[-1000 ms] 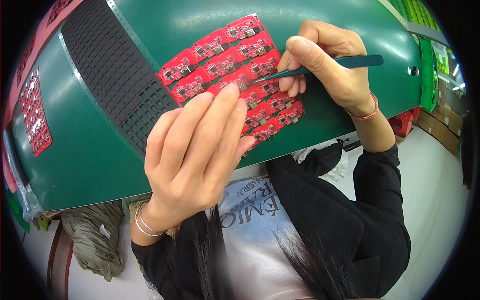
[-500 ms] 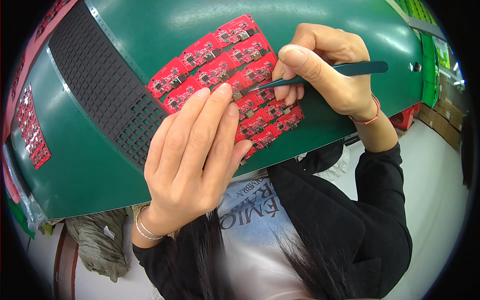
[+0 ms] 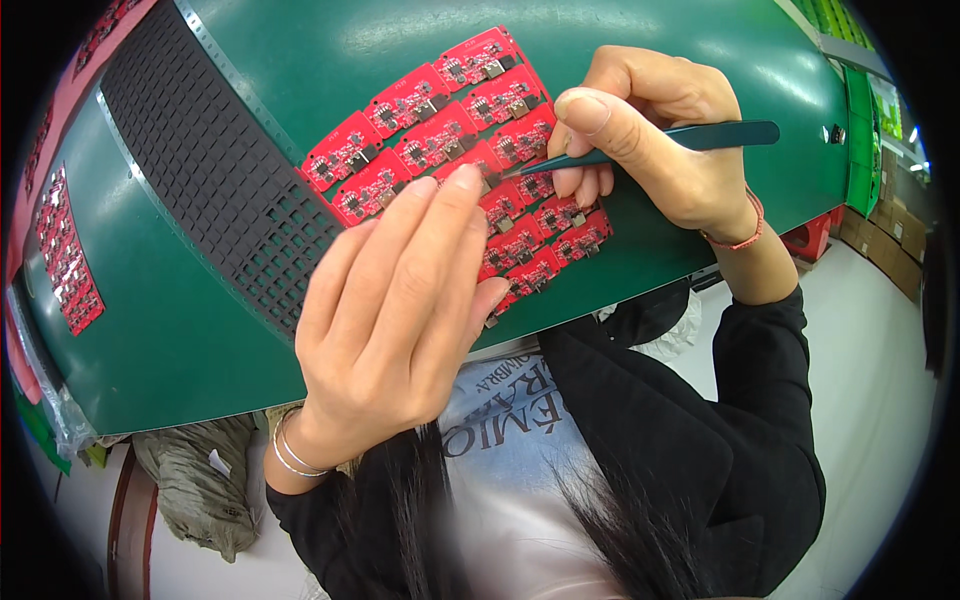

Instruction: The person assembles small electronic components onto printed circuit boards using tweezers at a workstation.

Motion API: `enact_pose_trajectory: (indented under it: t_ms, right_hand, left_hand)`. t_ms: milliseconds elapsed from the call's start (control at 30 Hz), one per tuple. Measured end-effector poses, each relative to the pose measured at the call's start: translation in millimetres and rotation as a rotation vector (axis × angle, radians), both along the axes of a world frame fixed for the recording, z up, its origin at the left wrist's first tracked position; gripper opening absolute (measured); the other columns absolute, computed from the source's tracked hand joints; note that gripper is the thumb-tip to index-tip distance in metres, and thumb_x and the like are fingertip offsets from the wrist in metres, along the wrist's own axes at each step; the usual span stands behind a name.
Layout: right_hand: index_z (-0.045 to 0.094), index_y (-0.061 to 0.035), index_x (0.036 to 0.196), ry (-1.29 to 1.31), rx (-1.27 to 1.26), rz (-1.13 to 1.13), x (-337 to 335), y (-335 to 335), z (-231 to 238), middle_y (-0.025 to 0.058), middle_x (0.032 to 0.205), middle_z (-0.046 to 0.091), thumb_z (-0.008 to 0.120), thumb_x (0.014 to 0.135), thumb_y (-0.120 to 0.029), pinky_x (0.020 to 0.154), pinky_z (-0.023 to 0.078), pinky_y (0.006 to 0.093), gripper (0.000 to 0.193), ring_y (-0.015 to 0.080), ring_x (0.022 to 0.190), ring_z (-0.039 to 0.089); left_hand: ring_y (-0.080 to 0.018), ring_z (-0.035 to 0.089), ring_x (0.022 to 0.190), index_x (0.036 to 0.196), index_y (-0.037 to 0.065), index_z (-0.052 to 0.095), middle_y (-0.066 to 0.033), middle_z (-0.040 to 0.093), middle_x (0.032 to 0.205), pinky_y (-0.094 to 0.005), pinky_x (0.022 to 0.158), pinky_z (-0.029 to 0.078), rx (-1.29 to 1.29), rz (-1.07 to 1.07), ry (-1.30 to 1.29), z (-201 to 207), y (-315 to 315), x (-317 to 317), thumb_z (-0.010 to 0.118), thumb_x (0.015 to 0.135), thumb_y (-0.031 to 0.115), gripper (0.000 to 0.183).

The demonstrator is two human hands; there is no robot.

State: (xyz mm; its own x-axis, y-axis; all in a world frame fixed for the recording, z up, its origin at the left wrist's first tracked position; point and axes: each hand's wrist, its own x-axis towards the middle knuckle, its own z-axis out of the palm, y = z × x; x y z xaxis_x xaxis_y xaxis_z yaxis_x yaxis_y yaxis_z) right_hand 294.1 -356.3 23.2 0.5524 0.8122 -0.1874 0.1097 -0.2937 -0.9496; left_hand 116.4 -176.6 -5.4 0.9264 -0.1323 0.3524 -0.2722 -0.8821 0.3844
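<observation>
A: Obs. 1: a red panel of small joined circuit boards lies flat on the green counter, just right of a black perforated mat. Its long axis runs diagonally, upper left down to lower right.

B: And the tool?

A: Slim dark-teal metal tweezers, pinched closed between thumb and fingers of the right hand. Long axis near horizontal, slightly tilted; the tip points left and a little down, and meets the panel near its middle. The blunt end sticks out to the right past the knuckles.

B: Left hand?

A: The left hand grips nothing. Fingers are straight and together, laid flat over the lower half of the panel, fingertips just beside the tweezer tip. Thin silver bangles on that wrist.

B: Anything else on the counter?

A: A second red board panel at the far left, well apart.
</observation>
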Motion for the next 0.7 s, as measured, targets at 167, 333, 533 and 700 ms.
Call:
enact_pose_trajectory:
  t_ms: [167,333,533,700]
  right_hand:
    - [0.06,0.0014,0.083,-0.012,0.0,0.006,-1.3,2.8,0.2,0.0136,0.076,0.071,0.061,0.106,-0.016,0.052,0.053,0.0226,0.029,0.0127,0.06,0.069]
    - [0.069,-0.0004,0.079,0.103,0.046,-0.128,-4.8,6.9,-0.2,0.005,0.068,0.069,0.072,0.1,-0.02,0.049,0.05,0.0201,0.029,0.0077,0.057,0.067]
    - [0.055,-0.0012,0.083,-0.11,0.058,0.064,-12.2,45.3,24.2,0.0151,0.074,0.071,0.053,0.109,-0.024,0.049,0.05,0.0237,0.035,0.0162,0.057,0.068]
    - [0.062,-0.0003,0.07,-0.013,0.338,0.054,-37.9,107.6,2.6,0.0037,0.059,0.061,0.077,0.097,-0.025,0.049,0.037,0.0235,0.039,0.0064,0.054,0.048]
  left_hand:
    - [-0.0196,0.067,0.112,0.113,0.005,0.077,-0.0067,0.073,0.125,-0.0331,0.09,0.052,0.119,-0.027,-0.078,-3.2,-1.8,1.5,0.068,0.092,0.021,0.027]
    - [-0.0179,0.062,0.117,0.123,0.008,0.075,-0.0011,0.073,0.127,-0.0337,0.097,0.045,0.279,-0.025,-0.029,5.8,-2.3,-1.5,0.073,0.091,0.027,0.037]
    - [-0.0285,0.072,0.103,0.109,-0.001,0.078,-0.0128,0.076,0.109,-0.0362,0.086,0.056,0.031,0.206,-0.193,17.9,29.0,-31.4,0.078,0.087,0.01,0.025]
    - [-0.029,0.072,0.102,0.1,-0.006,0.078,-0.0141,0.077,0.107,-0.0353,0.086,0.058,0.095,0.266,-0.122,2.9,46.6,-47.3,0.08,0.079,0.0,0.022]
